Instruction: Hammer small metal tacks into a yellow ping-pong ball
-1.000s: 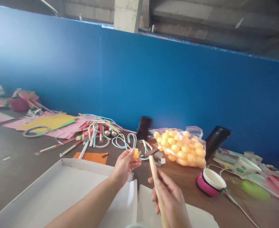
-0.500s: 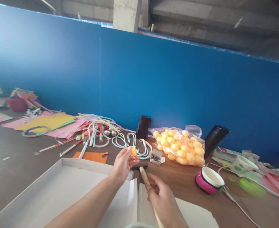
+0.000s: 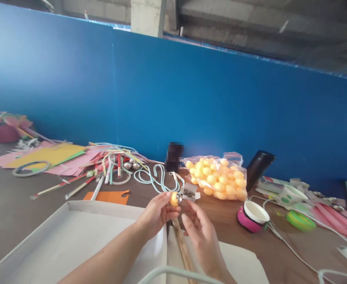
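Observation:
My left hand pinches a small orange ball between thumb and fingers. A shiny metal piece sits on the ball's right side. Close by on the right is my right hand, its thumb and index finger apart and its index fingertip near the metal piece; whether they touch I cannot tell. A wooden stick lies beneath the hands, just left of my right hand. Behind the ball stands a small open box of little metal parts.
A clear bag of orange balls lies behind the hands. Left are a white tray, orange card, tubes and coloured paper. Right are a pink-and-white cup, a black cylinder and cables. A blue partition rises behind.
My right hand has let go of the wooden stick, which now lies lower, and has come up to the ball. My left hand has moved slightly right and down with the ball.

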{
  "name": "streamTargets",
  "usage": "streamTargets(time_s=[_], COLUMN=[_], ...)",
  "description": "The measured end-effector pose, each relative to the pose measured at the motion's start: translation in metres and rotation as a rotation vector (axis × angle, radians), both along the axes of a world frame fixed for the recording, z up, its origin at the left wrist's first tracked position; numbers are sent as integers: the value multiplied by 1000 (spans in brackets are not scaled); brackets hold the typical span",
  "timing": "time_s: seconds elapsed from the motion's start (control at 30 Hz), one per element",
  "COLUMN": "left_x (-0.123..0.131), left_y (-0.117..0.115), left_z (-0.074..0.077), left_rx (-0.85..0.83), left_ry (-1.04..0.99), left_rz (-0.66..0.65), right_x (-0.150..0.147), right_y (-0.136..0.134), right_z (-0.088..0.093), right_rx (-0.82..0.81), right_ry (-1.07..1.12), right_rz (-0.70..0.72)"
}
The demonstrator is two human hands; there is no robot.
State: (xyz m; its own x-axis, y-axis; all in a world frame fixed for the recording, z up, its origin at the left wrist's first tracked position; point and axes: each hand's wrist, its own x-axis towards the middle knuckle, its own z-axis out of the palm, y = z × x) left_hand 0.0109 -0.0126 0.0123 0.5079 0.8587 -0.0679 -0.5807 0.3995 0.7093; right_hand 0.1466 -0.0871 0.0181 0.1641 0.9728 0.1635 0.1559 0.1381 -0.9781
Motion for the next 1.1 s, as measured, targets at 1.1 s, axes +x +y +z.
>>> streamTargets(time_s=[1.1], left_x=[9], left_y=[-6], left_z=[-5], left_rx=[310], left_ry=[723], left_rz=[22], right_x=[-10], right_y=[10], right_z=[-19], right_rx=[40], right_ry=[107], right_rz=[-75])
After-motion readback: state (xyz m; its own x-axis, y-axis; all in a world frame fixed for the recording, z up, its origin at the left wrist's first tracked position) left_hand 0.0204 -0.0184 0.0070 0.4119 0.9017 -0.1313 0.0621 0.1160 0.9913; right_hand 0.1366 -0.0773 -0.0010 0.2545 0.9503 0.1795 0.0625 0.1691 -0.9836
